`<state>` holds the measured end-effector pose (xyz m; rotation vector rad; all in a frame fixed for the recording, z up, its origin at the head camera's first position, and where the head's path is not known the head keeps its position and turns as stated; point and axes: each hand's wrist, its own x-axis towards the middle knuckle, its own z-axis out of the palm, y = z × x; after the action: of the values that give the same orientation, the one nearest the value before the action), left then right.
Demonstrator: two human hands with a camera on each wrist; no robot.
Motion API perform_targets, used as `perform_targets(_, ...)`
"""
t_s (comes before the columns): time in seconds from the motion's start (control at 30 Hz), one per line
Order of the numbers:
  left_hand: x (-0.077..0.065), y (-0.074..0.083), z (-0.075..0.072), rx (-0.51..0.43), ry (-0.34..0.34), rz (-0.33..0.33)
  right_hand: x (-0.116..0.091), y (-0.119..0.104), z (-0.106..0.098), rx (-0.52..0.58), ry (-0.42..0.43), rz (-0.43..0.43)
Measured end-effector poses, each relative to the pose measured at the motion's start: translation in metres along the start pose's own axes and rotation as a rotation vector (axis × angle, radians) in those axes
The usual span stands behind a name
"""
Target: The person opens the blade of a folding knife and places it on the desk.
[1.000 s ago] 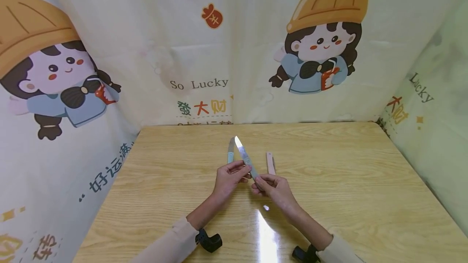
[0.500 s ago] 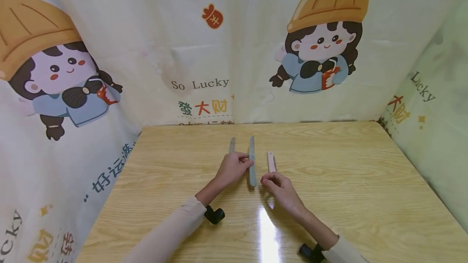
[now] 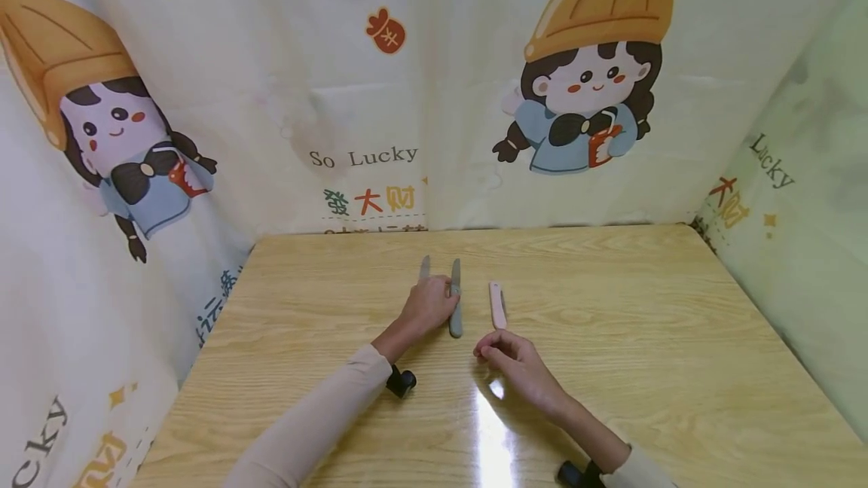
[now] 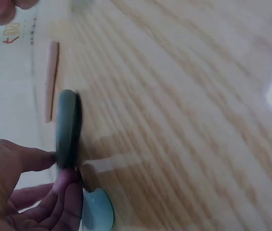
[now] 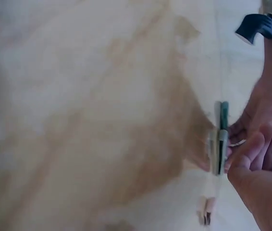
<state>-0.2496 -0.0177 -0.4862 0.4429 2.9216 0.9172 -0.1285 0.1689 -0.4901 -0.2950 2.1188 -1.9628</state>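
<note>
My left hand [image 3: 429, 304] pinches an unfolded grey-green folding knife [image 3: 456, 321] near where blade and handle meet, close over the table. Its blade points away from me; the rounded handle end [image 4: 67, 120] faces me. Just left of it lies a light blue folding knife [image 4: 99, 210], also unfolded. In the head view only that knife's blade [image 3: 425, 267] shows, the rest hidden behind my left hand. A folded pink folding knife [image 3: 498, 307] lies to the right. Near its closer end hovers my right hand [image 3: 518, 366], fingers loosely bent, holding nothing.
The wood-grain table [image 3: 644, 337] ends at the back against a printed cloth curtain [image 3: 461, 96], which also hangs along the left and right sides. A bright light reflection [image 3: 493, 435] shows on the tabletop nearer to me.
A second ago both hands held the grey-green knife at a tilt. My right hand has let go and drawn back slightly; my left has straightened the knife and moved it left beside the blue one.
</note>
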Motion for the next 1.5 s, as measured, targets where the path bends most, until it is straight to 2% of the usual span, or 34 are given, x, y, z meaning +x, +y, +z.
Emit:
perform_targets(0.2,0.000,0.001,-0.002,0.039,-0.012,0.044,0.000,-0.007,-0.007,0.035,-0.045,-0.030)
perform_targets(0.33,0.001,0.000,-0.002,0.053,0.008,0.056,0.004,-0.010,-0.009,0.007,0.005,-0.013)
perform_targets(0.43,0.001,-0.002,-0.004,0.051,0.032,0.053,0.007,-0.011,-0.010,-0.048,0.079,0.012)
perform_targets(0.57,-0.002,-0.008,-0.013,0.037,0.099,0.051,0.015,-0.011,-0.015,-0.228,0.167,0.003)
perform_targets(0.7,-0.010,-0.020,-0.027,0.138,0.126,0.065,0.027,-0.009,-0.027,-0.496,0.192,-0.075)
perform_targets(0.8,-0.018,-0.032,-0.036,0.242,0.084,0.084,0.039,-0.006,-0.040,-0.619,0.148,-0.151)
perform_targets(0.87,-0.022,-0.039,-0.039,0.280,0.051,0.104,0.047,-0.003,-0.051,-0.648,0.096,-0.186)
perform_targets(0.97,-0.026,-0.046,-0.039,0.275,0.016,0.123,0.059,0.001,-0.067,-0.655,0.011,-0.193)
perform_targets(1.1,-0.029,-0.049,-0.034,0.238,0.020,0.121,0.071,0.002,-0.083,-0.693,-0.094,-0.157)
perform_targets(1.2,-0.031,-0.050,-0.028,0.212,0.051,0.094,0.077,0.001,-0.086,-0.741,-0.167,-0.128)
perform_targets(1.33,-0.036,-0.049,-0.023,0.129,0.130,0.014,0.082,-0.001,-0.083,-0.776,-0.238,-0.086)
perform_targets(1.4,-0.038,-0.048,-0.022,0.082,0.181,-0.012,0.083,-0.001,-0.081,-0.789,-0.247,-0.078)
perform_targets(1.5,-0.040,-0.044,-0.022,0.048,0.238,0.005,0.082,0.000,-0.080,-0.807,-0.225,-0.080)
